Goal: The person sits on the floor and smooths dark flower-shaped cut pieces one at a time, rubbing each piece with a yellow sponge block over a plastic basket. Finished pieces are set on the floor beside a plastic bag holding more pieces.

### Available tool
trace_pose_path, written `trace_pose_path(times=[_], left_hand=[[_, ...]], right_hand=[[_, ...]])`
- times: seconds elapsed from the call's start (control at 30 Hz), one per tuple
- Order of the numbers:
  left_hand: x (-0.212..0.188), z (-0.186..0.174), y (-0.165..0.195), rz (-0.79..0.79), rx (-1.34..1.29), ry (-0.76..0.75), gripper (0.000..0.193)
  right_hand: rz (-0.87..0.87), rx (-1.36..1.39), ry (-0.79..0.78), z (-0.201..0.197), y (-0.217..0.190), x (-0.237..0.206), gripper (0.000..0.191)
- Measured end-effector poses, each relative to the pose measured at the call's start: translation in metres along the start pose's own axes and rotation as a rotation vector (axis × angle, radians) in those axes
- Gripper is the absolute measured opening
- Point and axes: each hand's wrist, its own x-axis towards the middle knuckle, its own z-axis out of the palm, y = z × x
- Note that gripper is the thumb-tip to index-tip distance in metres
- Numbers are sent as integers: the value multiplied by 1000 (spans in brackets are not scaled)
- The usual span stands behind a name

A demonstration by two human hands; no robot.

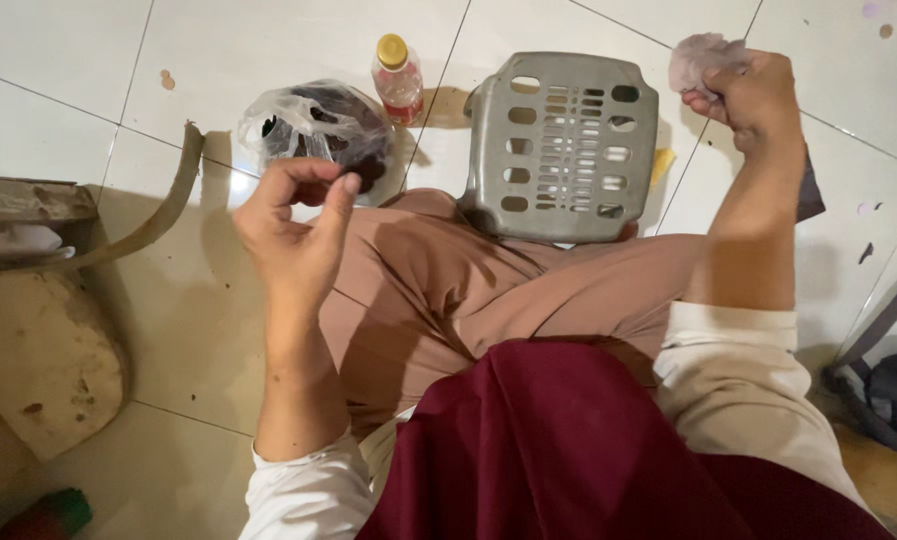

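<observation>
On the tiled floor (pixel 268 50), far from the seated person, a thin plastic bag (pixel 313 125) of dark pieces lies beside a small bottle (pixel 398 75) and a grey plastic stool (pixel 563 145). Near the bag, the left hand (pixel 298 225) is raised with thumb and fingers pinched, though whether anything is in them I cannot tell. Far right, the right hand (pixel 753 100) clenches a crumpled pale wad (pixel 698 60); the bag looks mostly full, so most remains.
</observation>
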Motion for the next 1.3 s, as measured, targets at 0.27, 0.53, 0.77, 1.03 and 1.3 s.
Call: trace_pose_path(times=[0.27, 0.53, 0.77, 1.03, 1.3], left_hand=[[-2, 10, 6, -44, -59, -43, 14], [-3, 8, 4, -38, -49, -54, 14], [-9, 5, -1, -56, -50, -49, 15], [-9, 26, -21, -143, -245, -141, 15], [6, 87, -41, -235, -338, -269, 12]], right_hand=[[-45, 86, -144, -14, -40, -49, 29], [-74, 403, -328, -26, -32, -65, 28], [-95, 272, -168, -11, -19, -60, 27], [-167, 373, -127, -6, -5, -52, 16], [-69, -234, 88, -7, 25, -22, 24]])
